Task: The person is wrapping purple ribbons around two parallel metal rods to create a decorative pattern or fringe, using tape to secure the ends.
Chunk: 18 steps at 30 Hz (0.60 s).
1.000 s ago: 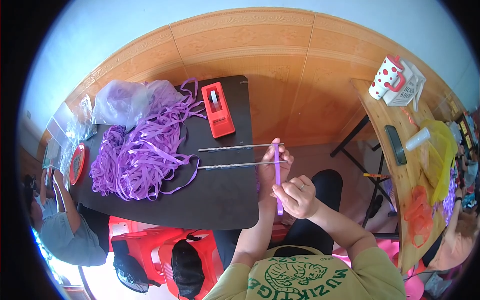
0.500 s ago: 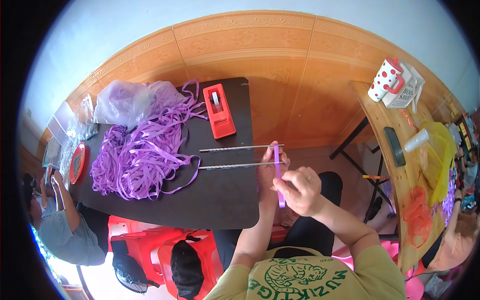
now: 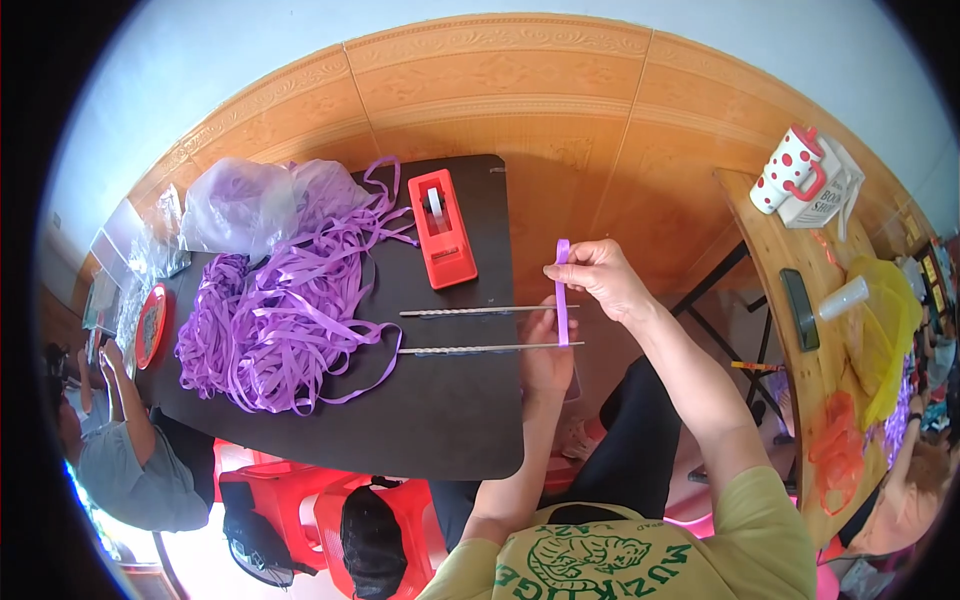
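Note:
Two thin metal rods (image 3: 490, 312) lie side by side on the dark table and stick out past its right edge. Across their free ends runs a narrow strip of purple ribbon (image 3: 562, 285). Above the far rod, my right hand (image 3: 603, 280) pinches the upper part of that ribbon between thumb and fingers. My left hand (image 3: 547, 352) is at the rod ends, its fingers closed around the ribbon where it meets the rods; the rods and ribbon partly cover them. A big tangled heap of purple ribbon (image 3: 285, 330) sits left of the rods, one loop reaching toward them.
A red tape dispenser (image 3: 447, 235) stands behind the rods. At the back left is a clear plastic bag (image 3: 240, 205) of ribbon; a red plate (image 3: 152, 325) sits far left. A wooden table (image 3: 765, 250) at right holds a dotted cup (image 3: 790, 170). Other people sit at both sides.
My right hand has moved up and away, from below the near rod to beyond the far one, drawing the ribbon end with it. My left hand stays by the rod ends.

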Each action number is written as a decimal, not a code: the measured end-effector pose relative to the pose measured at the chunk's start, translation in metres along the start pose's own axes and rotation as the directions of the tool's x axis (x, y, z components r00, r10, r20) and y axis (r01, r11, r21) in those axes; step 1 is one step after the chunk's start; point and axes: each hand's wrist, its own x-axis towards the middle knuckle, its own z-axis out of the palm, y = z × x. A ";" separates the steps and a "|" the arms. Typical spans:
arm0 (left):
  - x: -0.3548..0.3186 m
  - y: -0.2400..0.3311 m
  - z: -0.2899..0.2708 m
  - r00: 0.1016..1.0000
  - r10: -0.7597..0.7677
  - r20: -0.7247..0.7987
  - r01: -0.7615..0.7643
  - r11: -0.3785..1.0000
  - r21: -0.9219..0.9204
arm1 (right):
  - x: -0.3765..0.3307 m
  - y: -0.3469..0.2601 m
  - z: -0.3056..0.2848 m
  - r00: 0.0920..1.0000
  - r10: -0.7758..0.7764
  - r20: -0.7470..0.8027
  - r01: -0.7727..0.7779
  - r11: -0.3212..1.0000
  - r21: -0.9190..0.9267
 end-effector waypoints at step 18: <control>0.003 0.003 0.010 0.906 0.312 0.287 -0.421 0.745 0.518 | -0.024 0.092 -0.013 0.823 0.552 0.135 -0.539 0.681 0.496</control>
